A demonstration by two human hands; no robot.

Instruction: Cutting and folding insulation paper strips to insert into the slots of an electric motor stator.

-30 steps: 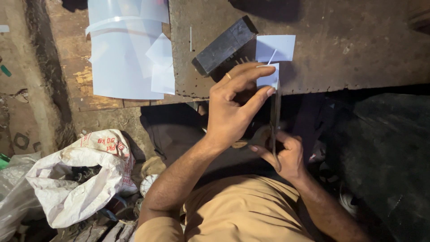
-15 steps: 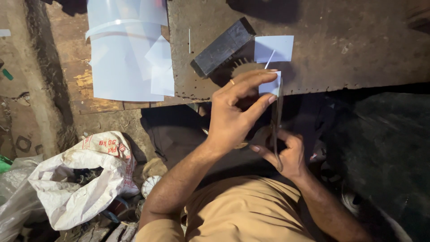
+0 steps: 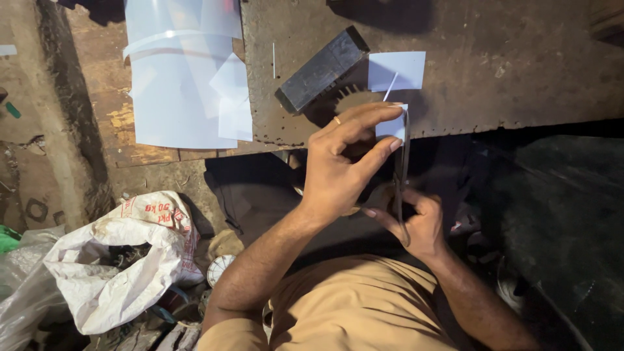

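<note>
Left hand (image 3: 341, 169): fingers extended, thumb and forefinger pinching a small pale blue-white sheet piece (image 3: 392, 127) at the near edge of the table (image 3: 520, 71). A ring shows on one finger. Right hand (image 3: 416, 221): closed around the handles of dark scissors (image 3: 401, 175), lower and closer to the body than the left hand.

Scissors: long axis runs almost straight away from the person, blades pointing up toward the table edge, tip touching the right side of the pinched piece. The piece sits between the left fingertips and the blades, just above the right hand.

Just beyond the hands: a dark rectangular block (image 3: 323, 68) lying diagonally on the rusty metal table, over a toothed round part (image 3: 351, 97) that is partly hidden. Beside it, right, a pale square sheet (image 3: 398, 69) with a thin sliver lying across its lower edge.

Further left: large pale sheets (image 3: 175, 78) stacked on a worn wooden board (image 3: 110, 117), smaller cut pieces on top.

Lower left, on the floor: crumpled white woven sack (image 3: 117, 260), open, with red printing on its upper fold; contents dark, unclear. A clear plastic bag (image 3: 19, 292) beside it at the frame edge.
</note>
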